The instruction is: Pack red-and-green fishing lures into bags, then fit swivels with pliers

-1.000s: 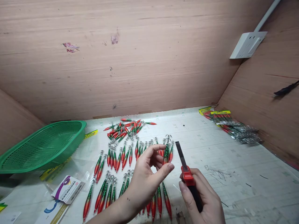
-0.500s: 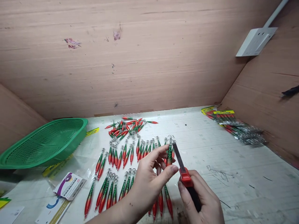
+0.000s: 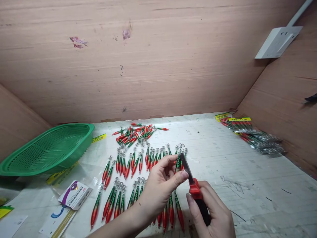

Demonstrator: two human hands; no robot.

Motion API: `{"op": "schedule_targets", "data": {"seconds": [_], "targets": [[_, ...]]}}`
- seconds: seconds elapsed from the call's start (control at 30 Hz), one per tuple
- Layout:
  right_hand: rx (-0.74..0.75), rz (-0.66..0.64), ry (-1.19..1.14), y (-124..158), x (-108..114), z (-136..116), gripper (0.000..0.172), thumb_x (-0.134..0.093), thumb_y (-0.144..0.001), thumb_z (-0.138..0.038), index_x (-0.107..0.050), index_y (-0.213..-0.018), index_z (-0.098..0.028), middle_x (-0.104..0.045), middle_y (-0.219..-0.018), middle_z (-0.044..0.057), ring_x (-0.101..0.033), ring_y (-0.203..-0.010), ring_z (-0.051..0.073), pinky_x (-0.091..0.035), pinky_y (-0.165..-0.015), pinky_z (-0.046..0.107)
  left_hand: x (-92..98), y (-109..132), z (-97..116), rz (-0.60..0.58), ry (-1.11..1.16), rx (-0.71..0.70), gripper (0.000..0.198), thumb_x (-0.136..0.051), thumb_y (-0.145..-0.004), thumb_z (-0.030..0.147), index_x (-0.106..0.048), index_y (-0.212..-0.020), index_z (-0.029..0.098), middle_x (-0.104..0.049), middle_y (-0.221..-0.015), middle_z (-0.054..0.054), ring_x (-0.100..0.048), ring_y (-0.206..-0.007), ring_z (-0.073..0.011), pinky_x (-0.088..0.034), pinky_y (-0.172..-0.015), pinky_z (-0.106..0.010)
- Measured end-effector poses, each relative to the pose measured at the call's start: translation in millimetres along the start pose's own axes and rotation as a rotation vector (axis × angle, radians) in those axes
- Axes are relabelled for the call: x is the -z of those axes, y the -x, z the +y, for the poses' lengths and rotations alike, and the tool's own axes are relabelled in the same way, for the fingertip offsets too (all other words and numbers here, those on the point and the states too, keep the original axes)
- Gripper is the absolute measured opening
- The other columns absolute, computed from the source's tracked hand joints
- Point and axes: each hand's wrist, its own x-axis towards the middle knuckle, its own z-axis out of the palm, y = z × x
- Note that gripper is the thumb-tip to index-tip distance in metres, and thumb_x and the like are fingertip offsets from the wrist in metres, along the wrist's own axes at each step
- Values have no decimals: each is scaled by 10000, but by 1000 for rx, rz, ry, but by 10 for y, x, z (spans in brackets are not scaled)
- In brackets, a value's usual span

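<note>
Between the thumb and fingers of my left hand (image 3: pixel 162 183) is a red and green squid jig (image 3: pixel 177 164), upright with its hook crown at the top. My right hand (image 3: pixel 215 211) is wrapped round the black and red handle of a utility knife (image 3: pixel 195 190). The knife's dark blade crosses in front of the jig, its tip just below the hooks; whether it touches the jig I cannot tell. Rows of similar squid jigs (image 3: pixel 109 206) lie on the table around and beneath my left hand, which hides some of them.
A loose heap of jigs (image 3: pixel 138 134) lies at the back. On the left are a green plastic basket (image 3: pixel 49 148), clear bags and printed cards (image 3: pixel 74 195). Packaged jigs (image 3: pixel 260 140) are piled at the back right. Dark thread scraps (image 3: pixel 237 215) lie on the right.
The knife blade has shifted left, from beside the jig to across its upper part below the hooks. My left hand keeps its hold on the jig.
</note>
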Motion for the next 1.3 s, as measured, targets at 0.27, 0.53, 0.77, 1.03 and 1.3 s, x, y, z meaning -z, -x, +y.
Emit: {"op": "schedule_targets", "data": {"seconds": [0.27, 0.53, 0.77, 1.03, 1.3], "targets": [[-32, 23, 6, -13, 0, 1, 151, -529, -942, -276, -603, -823, -220, -595, -809, 37, -605, -736, 162, -501, -660, 228, -13, 51, -21, -55, -120, -82, 505, -684, -819, 519, -608, -1164, 157, -566, -729, 10, -463, -537, -88, -397, -538, -244], [-35, 29, -7, -14, -15, -13, 157, -537, -940, -287, -617, -824, -217, -611, -813, 46, -610, -713, 166, -499, -618, 231, -24, 62, 31, -20, -78, -68, 492, -749, -767, 480, -631, -1132, 172, -602, -840, -8, -528, -501, -62, -432, -503, -221], [-49, -12, -44, -16, -6, -17, 153, -521, -951, -279, -611, -844, -218, -601, -819, 37, -607, -736, 163, -496, -659, 231, -16, 67, 33, -17, -74, -61, 505, -746, -771, 477, -661, -1170, 179, -575, -824, -5, -513, -474, -55, -407, -457, -210], [-60, -50, -79, -19, -6, -12, 157, -512, -956, -290, -612, -854, -224, -603, -825, 29, -608, -744, 163, -492, -666, 227, -4, 65, -1, -17, -208, -193, 273, -663, -861, 425, -734, -980, 190, -465, -818, 20, -465, -427, -27, -339, -406, -209], [-40, -63, -85, -26, -8, -25, 152, -496, -962, -275, -613, -879, -227, -586, -814, 36, -586, -746, 174, -494, -666, 238, 13, 67, 11, 36, -382, -284, 197, -602, -900, 337, -714, -851, 181, -425, -718, 22, -428, -598, -103, -347, -521, -229]]}}
